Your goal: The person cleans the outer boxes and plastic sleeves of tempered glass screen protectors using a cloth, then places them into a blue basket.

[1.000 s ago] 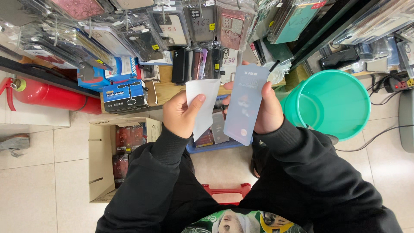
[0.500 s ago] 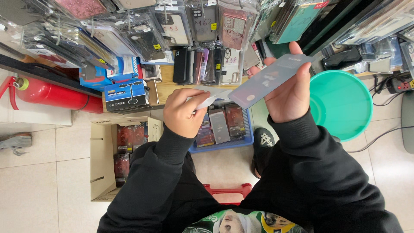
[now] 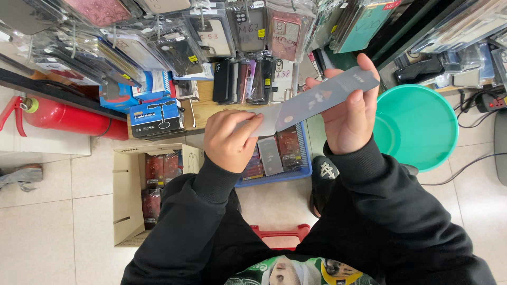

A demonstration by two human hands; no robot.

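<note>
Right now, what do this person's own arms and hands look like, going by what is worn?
Both arms are covered by long, loose black sleeves with ribbed cuffs that end at the wrists. The left hand and the right hand are bare: no gloves, and no rings or watch show. The left sleeve and right sleeve are plain, with no markings visible.

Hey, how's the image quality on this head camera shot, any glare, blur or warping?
Head view: bright, even light with soft shadows; the left hand, right hand and grey packet are sharp; glare glints on the hanging plastic-wrapped cases; wide-angle lens bends the floor tiles at the edges.
</note>
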